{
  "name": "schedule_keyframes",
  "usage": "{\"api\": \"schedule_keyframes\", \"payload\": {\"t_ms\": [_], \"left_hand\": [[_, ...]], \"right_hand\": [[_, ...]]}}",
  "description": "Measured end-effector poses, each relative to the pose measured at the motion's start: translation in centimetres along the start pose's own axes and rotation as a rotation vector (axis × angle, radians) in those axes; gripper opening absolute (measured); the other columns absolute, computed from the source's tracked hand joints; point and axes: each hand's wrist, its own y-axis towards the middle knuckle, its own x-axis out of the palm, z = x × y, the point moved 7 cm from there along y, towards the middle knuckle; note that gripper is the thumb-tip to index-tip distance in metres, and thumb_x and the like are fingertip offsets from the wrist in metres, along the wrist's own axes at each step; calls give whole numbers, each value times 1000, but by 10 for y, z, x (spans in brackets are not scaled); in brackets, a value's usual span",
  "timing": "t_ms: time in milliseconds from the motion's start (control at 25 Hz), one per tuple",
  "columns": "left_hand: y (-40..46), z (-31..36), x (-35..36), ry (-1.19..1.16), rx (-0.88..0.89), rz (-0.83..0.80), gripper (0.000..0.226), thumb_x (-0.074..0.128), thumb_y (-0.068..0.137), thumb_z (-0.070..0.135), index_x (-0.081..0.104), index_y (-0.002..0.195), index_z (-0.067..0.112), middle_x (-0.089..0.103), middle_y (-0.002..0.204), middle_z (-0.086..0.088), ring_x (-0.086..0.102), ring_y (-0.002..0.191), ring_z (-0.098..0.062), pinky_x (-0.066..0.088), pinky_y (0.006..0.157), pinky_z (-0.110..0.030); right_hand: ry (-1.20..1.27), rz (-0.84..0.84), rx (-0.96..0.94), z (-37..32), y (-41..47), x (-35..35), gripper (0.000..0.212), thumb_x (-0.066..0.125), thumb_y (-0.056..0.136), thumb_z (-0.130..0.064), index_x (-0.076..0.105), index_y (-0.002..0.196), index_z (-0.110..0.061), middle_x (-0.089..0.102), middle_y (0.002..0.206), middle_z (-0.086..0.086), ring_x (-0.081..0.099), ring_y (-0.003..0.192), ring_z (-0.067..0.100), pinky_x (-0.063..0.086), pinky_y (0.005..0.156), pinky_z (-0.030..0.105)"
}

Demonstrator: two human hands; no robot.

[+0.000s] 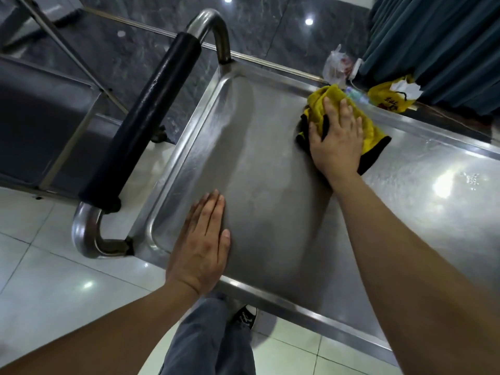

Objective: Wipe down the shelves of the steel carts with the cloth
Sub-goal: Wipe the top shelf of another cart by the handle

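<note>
The steel cart's top shelf fills the middle of the head view, shiny with a raised rim. A yellow cloth with a black edge lies bunched near the shelf's far rim. My right hand presses flat on the cloth, fingers straight and spread. My left hand rests flat on the shelf near its front left corner, fingers straight and together, holding nothing.
The cart's push handle, a steel tube with a black grip, runs along the shelf's left end. A second steel cart stands at the left. Plastic bags and a teal curtain lie beyond the far rim. My shoe shows below.
</note>
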Motion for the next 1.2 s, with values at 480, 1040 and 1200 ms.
{"api": "schedule_keyframes", "payload": {"t_ms": [480,1040,1200], "left_hand": [[-1,9,-5,-18,33,-15,65,25,101,35,21,158,3,19,167,-14,17,154,-28,18,126,-48],[5,5,-1,43,74,7,65,26,103,34,19,159,2,19,166,-15,17,154,-27,18,127,-46],[2,9,-5,29,65,-7,66,26,102,35,20,158,1,20,165,-18,18,154,-30,20,126,-49]], "right_hand": [[45,62,44,-21,-291,-15,61,48,101,-48,32,158,-33,24,167,0,19,155,19,20,125,47],[11,12,207,81,-23,-38,67,47,97,-54,30,158,-33,22,168,4,17,156,21,7,127,42],[-21,90,222,46,-100,-33,68,46,97,-54,31,158,-29,25,167,6,20,155,24,11,127,44]]}}
